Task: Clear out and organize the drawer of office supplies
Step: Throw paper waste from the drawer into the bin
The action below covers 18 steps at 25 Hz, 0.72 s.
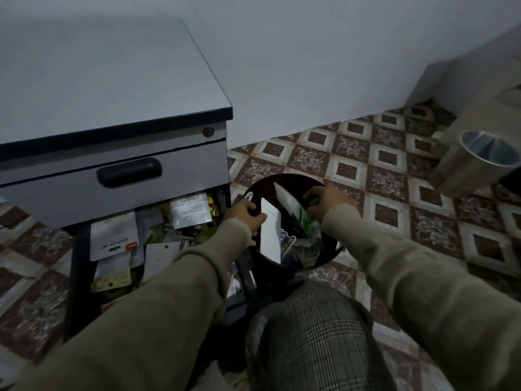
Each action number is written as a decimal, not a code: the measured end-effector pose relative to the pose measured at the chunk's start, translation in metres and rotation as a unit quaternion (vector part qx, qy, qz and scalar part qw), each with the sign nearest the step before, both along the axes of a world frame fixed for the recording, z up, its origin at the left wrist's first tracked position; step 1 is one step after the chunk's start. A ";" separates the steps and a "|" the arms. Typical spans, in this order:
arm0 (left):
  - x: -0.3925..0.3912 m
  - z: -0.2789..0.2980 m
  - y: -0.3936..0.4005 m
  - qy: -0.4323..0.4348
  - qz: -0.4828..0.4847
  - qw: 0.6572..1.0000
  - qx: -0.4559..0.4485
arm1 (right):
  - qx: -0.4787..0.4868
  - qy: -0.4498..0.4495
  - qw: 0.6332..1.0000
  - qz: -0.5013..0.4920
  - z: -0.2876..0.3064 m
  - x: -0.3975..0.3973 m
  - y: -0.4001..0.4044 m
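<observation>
A grey metal drawer cabinet [112, 108] with a dark-edged top stands on the patterned tile floor [394, 170]. Its upper drawer [112, 179], fitted with a black recessed handle [129, 171], appears pushed in. The open lower drawer [132, 244] below it is filled with loose office supplies: a white "STAPLER SET" card package [114, 239], a clear plastic bag with a printed label [190, 210], a yellowish tag [111, 282] and assorted papers.

Just to the right of the cabinet sits a round black bin [287, 221] on the floor. It holds a folded white paper sheet [270, 235], a second white sheet [287, 203] and greenish wrappers [307, 221].

The left hand [246, 214] is at the near-left rim of the bin; its fingers [248, 206] are curled over the rim, with the thumb lying against the folded white sheet. The right hand [324, 201] is at the far-right rim; its fingers [311, 194] are curled down over the edge. Whether they also pinch an item inside cannot be determined.

Both arms wear olive knit sleeves [408, 277]. A knee in plaid trousers [310, 334] is below the bin. A cylindrical metal can [473, 162] lies tilted at the right, well apart from the bin.
</observation>
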State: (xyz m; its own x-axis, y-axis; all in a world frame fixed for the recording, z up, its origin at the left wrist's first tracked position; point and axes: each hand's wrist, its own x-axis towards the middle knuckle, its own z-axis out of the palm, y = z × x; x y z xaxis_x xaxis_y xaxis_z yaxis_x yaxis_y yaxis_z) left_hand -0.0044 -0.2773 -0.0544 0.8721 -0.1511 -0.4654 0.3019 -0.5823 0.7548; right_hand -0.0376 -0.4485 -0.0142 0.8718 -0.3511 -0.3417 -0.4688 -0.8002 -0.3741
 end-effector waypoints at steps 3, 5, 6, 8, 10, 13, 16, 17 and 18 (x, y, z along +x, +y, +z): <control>0.004 -0.007 0.001 0.032 0.051 0.997 -0.044 | 0.005 0.007 1.000 0.003 -0.008 0.003 -0.001; 0.005 -0.009 0.010 0.027 0.061 0.996 -0.056 | 0.007 0.016 1.000 0.021 -0.009 0.005 0.004; 0.007 -0.011 0.016 0.021 0.069 0.996 -0.061 | 0.007 0.015 1.000 0.027 -0.009 0.006 0.008; 0.008 -0.013 0.031 0.015 0.083 0.994 -0.075 | 0.011 0.009 0.999 0.037 -0.008 0.009 0.020; 0.005 -0.016 0.052 0.002 0.090 0.993 -0.077 | 0.015 0.008 0.998 0.054 -0.006 0.012 0.040; 0.001 -0.020 0.091 -0.018 0.088 0.994 -0.059 | 0.017 0.002 0.996 0.088 -0.009 0.014 0.078; 0.000 -0.028 0.132 -0.047 0.087 0.995 -0.011 | 0.016 -0.013 0.993 0.116 -0.020 0.017 0.110; 0.000 -0.031 0.146 -0.064 0.077 0.994 0.033 | 0.007 -0.011 0.991 0.135 -0.025 0.018 0.120; 0.001 -0.035 0.162 -0.078 0.067 0.991 0.084 | -0.007 -0.003 0.988 0.156 -0.031 0.021 0.131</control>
